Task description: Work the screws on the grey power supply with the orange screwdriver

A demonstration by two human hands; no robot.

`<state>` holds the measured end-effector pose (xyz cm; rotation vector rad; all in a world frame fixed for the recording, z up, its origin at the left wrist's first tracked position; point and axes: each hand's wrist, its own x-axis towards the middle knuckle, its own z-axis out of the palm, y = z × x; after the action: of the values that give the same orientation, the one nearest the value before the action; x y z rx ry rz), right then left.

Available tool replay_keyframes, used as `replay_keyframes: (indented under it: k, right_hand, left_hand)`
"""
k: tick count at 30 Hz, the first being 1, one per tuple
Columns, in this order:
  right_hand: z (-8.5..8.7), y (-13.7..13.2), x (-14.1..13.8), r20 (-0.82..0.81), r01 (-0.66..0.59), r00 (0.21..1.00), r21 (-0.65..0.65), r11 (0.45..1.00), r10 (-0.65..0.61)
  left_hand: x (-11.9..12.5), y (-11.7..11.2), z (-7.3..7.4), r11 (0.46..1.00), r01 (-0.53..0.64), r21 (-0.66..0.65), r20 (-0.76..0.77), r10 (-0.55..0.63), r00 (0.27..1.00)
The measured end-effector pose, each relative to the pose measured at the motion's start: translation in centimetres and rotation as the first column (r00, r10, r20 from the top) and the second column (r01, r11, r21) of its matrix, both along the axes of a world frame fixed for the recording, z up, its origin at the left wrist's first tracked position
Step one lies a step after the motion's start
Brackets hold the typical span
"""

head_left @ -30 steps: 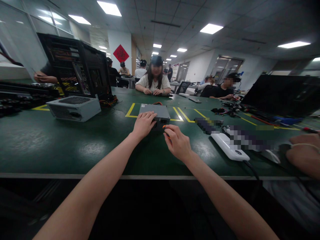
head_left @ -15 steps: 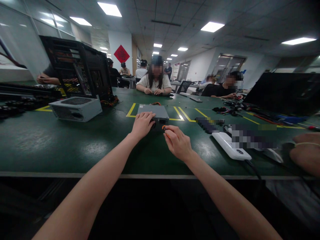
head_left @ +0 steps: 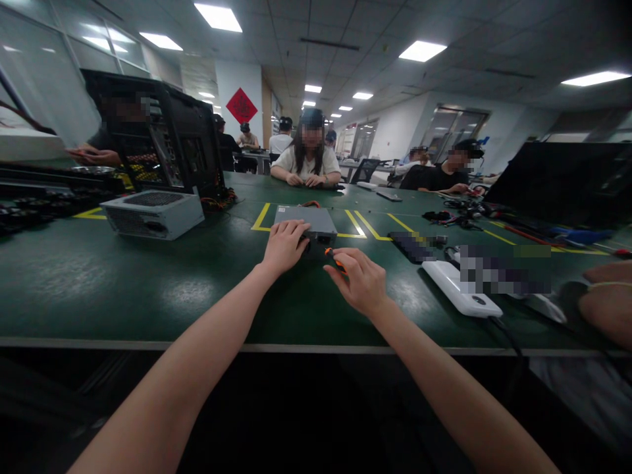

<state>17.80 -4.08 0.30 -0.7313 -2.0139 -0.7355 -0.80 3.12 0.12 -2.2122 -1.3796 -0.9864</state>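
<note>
A person's two bare forearms reach out over the near edge of a dark green worktop (head_left: 123,289). The right hand (head_left: 363,283) has its grip closed around an orange-handled screwdriver (head_left: 336,261), whose tip points at the near right corner of a flat grey metal box (head_left: 316,219). The left hand (head_left: 285,247) rests on the box's near end, its grip curled over the edge and holding the box down. The box lies flat at the middle of the worktop, well back from the near edge, with its far end across a yellow tape line (head_left: 260,217).

Toward the right edge, a white slab-shaped device (head_left: 459,289) lies with a black cable trailing from it, and a co-worker's hand (head_left: 605,303) rests on the surface just beyond. Toward the left edge sits a grey power supply unit (head_left: 153,214) with a vent grille on top, and behind it stands an open black computer case (head_left: 162,141). At the far edge a seated person in a white shirt (head_left: 307,164) has both hands on the worktop. A red diamond sign (head_left: 241,105) hangs on the back wall.
</note>
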Motion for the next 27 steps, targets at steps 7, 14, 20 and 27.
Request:
replay_keyframes:
  k: [7,14,20,27]
  right_hand:
    - [0.08,-0.09,0.04,0.004,-0.026,1.000,-0.008,1.000,0.026]
    - [0.33,-0.33,-0.11,-0.005,-0.015,1.000,0.027,1.000,0.015]
    - [0.01,-0.09,-0.06,0.004,-0.040,0.999,0.029,0.999,0.040]
    - [-0.20,-0.73,-0.17,0.073,-0.138,0.986,-0.160,0.977,0.151]
  left_hand:
    - [0.14,-0.41,0.12,1.000,-0.016,-0.017,0.007,0.016,1.000]
    - [0.21,-0.52,0.13,1.000,-0.022,-0.022,0.004,0.022,1.000]
    - [0.20,-0.47,0.00,1.000,-0.015,-0.015,0.002,0.015,1.000]
    - [0.10,-0.51,-0.02,1.000,-0.011,-0.008,0.000,0.011,1.000]
